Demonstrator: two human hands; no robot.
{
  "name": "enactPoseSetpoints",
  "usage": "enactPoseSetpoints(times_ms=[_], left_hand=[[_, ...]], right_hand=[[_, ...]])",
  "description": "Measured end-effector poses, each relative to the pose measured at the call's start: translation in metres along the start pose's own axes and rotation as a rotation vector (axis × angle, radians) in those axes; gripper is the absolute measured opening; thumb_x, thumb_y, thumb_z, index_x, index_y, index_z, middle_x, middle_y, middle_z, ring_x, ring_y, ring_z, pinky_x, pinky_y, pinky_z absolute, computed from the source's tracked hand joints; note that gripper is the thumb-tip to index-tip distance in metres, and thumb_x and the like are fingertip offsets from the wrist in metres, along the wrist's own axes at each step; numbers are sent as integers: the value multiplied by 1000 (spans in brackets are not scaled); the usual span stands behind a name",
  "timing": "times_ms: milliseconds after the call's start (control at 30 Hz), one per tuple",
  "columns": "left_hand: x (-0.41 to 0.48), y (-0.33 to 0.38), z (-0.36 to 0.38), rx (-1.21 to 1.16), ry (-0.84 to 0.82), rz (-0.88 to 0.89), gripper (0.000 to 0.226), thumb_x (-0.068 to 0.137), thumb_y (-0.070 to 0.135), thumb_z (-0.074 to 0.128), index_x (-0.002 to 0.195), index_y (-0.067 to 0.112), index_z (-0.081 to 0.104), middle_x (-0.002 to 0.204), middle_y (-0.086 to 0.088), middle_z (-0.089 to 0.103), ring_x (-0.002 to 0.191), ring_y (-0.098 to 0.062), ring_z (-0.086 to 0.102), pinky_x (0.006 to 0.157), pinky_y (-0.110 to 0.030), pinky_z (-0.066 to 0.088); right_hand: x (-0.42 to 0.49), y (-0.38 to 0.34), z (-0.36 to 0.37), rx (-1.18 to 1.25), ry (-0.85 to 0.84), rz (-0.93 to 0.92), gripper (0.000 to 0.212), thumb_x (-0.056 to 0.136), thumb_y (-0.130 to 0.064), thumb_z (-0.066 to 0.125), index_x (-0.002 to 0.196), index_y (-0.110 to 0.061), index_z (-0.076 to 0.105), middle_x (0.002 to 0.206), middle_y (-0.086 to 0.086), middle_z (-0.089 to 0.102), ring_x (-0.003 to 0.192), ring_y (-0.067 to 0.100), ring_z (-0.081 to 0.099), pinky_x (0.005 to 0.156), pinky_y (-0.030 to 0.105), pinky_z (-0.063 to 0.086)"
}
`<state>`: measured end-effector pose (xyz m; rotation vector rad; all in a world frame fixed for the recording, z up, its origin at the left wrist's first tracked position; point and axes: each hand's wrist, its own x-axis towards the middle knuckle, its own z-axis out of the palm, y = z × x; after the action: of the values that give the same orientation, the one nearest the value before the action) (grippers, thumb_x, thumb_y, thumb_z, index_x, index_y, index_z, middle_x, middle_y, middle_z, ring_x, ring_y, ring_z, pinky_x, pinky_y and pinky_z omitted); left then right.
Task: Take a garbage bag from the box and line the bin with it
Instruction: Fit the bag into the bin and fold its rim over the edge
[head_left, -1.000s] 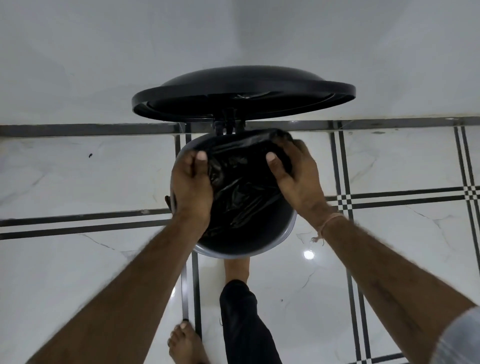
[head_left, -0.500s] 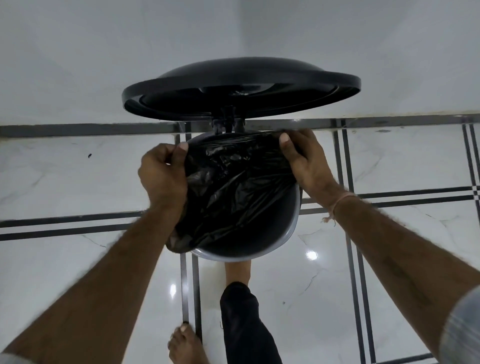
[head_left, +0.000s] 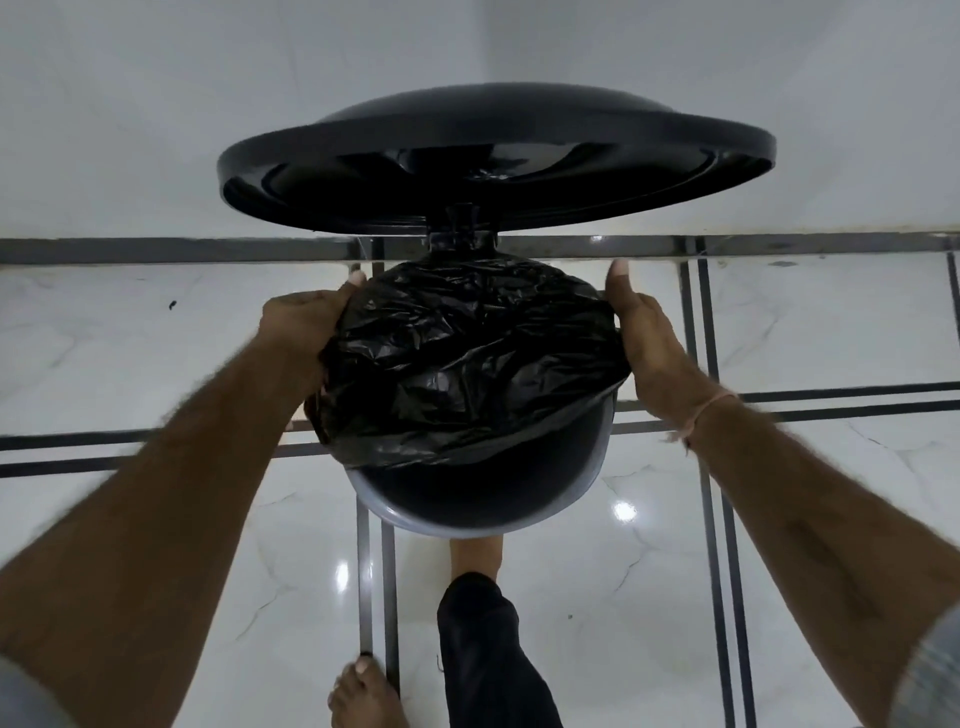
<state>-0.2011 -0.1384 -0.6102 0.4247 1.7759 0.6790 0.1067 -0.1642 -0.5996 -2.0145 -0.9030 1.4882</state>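
The black garbage bag (head_left: 467, 364) is lying crumpled across the mouth of the bin (head_left: 592, 467), covering the far and middle part of the opening and spilling over the rim on the left and right. Its near edge is sagging in a loose curve, leaving the closest part of the opening uncovered, where the dark inside and the grey rim are showing.

The left hand (head_left: 306, 322) is gripping the bag at the left side of the rim: the thumb is lying over the top of the plastic, the plastic is bunching under the palm, and the other fingers are tucked out of sight beneath it. The right hand (head_left: 649, 353) is pressing against the bag's edge at the right side of the rim, its thumb stretching out straight along the plastic; its other fingers are hiding behind the bin's side, so I cannot tell whether they are pinching the bag or only resting there. A thin thread (head_left: 706, 415) is circling the right wrist.

The round black lid (head_left: 493, 156) is standing open on its hinge just beyond the bag, tilting over the far side of the bin. A bare foot (head_left: 475, 556) in a black trouser leg (head_left: 488, 654) is reaching under the bin's near edge, and another foot (head_left: 363, 696) is standing beside it on the glossy white floor (head_left: 156, 338) with dark lines. A pale wall (head_left: 208, 104) is rising behind the lid
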Motion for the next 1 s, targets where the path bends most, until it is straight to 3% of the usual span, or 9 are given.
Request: enactPoseSetpoints(times_ms=[100, 200, 267, 400, 467, 633, 800, 933, 1000], left_hand=[[-17, -13, -10, -70, -11, -10, 29, 91, 41, 72, 89, 12, 74, 85, -5, 74, 69, -17, 70, 63, -24, 59], [-35, -26, -23, -118, 9, -2, 19, 95, 35, 69, 101, 17, 73, 85, -1, 73, 62, -12, 67, 55, -23, 55], [-44, -34, -30, -105, 40, 64, 11, 97, 24, 68, 106, 18, 70, 85, 0, 70, 60, -10, 63, 52, -20, 52], [-65, -52, -32, -131, 63, 74, 7, 98, 13, 64, 105, 16, 65, 81, -1, 65, 55, -8, 59, 45, -18, 47], [-75, -63, -31, -217, 83, -53, 3, 98, 18, 66, 98, 20, 64, 80, 0, 65, 54, -7, 59, 52, -24, 46], [-90, -89, -36, -427, -16, -295, 8, 98, 29, 64, 94, 22, 65, 94, 3, 71, 85, -14, 66, 71, -33, 51], [-111, -102, -34, -493, -43, -333, 6, 96, 26, 66, 94, 20, 65, 94, 3, 69, 81, -12, 63, 73, -28, 50], [-125, -107, -32, -523, -41, -339, 7, 95, 23, 67, 90, 18, 67, 91, 1, 71, 80, -12, 65, 69, -24, 60], [-130, -109, -32, -531, -42, -347, 7, 94, 23, 68, 90, 18, 66, 91, 1, 70, 81, -11, 64, 76, -25, 57]], right_hand=[[-19, 7, -9, 41, 49, 21, 78, 104, -63, 36, 109, 5, 74, 103, 23, 76, 102, 25, 75, 82, 23, 60], [-37, 16, -8, 30, 124, -18, 49, 105, -44, 56, 93, -2, 78, 88, 12, 79, 86, 22, 78, 77, 32, 62], [-44, 24, -3, 26, 191, -37, 31, 102, -32, 64, 92, -6, 80, 83, 6, 79, 77, 16, 74, 79, 37, 62], [-57, 38, 9, 59, 343, 62, 16, 96, -15, 70, 105, -8, 81, 98, 10, 81, 96, 27, 77, 95, 47, 61], [-64, 43, 14, 137, 350, 101, 17, 95, -6, 68, 106, -9, 80, 101, 11, 80, 100, 29, 76, 95, 45, 61], [-74, 45, 21, 243, 515, 151, 17, 90, -4, 73, 90, -20, 70, 98, 23, 73, 82, 27, 68, 89, 52, 62], [-91, 51, 31, 193, 660, 174, 18, 86, -16, 79, 85, -22, 62, 86, 5, 72, 89, 33, 75, 87, 48, 62], [-109, 55, 42, 151, 668, 121, 12, 91, -9, 73, 93, -13, 62, 79, 2, 70, 54, 9, 69, 71, 33, 65], [-119, 57, 50, 148, 632, 104, 6, 96, -12, 68, 92, -13, 64, 79, 2, 73, 50, 11, 72, 69, 41, 66]])
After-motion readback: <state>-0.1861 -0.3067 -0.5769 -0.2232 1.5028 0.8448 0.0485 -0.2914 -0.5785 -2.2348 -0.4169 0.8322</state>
